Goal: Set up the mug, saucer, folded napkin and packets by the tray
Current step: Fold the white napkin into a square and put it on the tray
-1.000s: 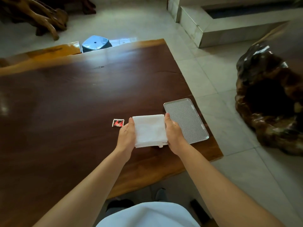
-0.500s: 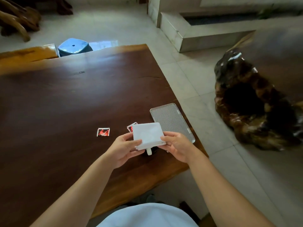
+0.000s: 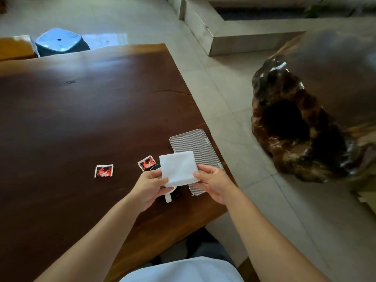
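Observation:
A white folded napkin [image 3: 178,170] hangs above the table, gripped at its near edge by my left hand [image 3: 149,188] and my right hand [image 3: 213,183]. Beneath it stands a white mug [image 3: 169,195] on a dark saucer [image 3: 154,167]; both are mostly hidden, with only the mug's handle and part of its rim showing. A ribbed silver tray [image 3: 195,145] lies at the table's right edge, partly behind the napkin. Two red-and-black packets rest on the wood: one [image 3: 104,171] to the left, one [image 3: 147,162] touching the saucer's far side.
The dark wooden table [image 3: 81,119] ends just right of the tray, with tiled floor beyond. A large gnarled wood stump [image 3: 301,127] stands on the floor to the right. A blue stool [image 3: 60,42] sits past the table's far edge.
The napkin was lifted off the table in both hands, uncovering the mug, saucer and a second packet. It now sits slightly further right, over the tray's edge.

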Tool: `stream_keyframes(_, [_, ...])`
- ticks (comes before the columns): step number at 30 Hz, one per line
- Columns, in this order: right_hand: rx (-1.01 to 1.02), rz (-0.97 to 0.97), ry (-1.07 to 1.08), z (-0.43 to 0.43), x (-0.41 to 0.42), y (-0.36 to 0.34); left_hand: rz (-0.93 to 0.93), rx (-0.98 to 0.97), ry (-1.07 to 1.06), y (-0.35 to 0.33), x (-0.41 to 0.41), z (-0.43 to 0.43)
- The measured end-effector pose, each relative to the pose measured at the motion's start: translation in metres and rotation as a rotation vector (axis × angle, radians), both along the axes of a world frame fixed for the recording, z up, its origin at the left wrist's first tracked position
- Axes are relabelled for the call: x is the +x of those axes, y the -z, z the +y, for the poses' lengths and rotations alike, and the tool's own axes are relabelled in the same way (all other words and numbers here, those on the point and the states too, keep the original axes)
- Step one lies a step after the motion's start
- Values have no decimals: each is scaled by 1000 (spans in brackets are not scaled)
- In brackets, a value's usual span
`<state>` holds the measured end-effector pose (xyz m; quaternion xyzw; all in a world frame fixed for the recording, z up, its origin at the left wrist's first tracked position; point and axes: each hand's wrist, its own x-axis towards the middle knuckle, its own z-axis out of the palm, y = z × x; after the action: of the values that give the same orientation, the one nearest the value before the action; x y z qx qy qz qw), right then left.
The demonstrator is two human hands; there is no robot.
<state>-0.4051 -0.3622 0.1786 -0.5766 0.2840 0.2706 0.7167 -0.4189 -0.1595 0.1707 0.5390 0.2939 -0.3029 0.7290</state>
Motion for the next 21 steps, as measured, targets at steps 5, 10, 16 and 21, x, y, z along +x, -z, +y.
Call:
stream_keyframes(5, [-67, 26, -73, -39, 45, 24, 7, 57, -61, 14, 28, -46])
stream_keyframes(10, [-163, 52, -248, -89, 99, 40, 71, 101, -183, 31, 63, -104])
stream_keyframes(16, [-237, 84, -416, -123, 140, 54, 58, 257, -212, 49, 81, -144])
stream_keyframes(21, [-222, 100, -512, -129, 152, 73, -15, 504, -163, 67, 83, -148])
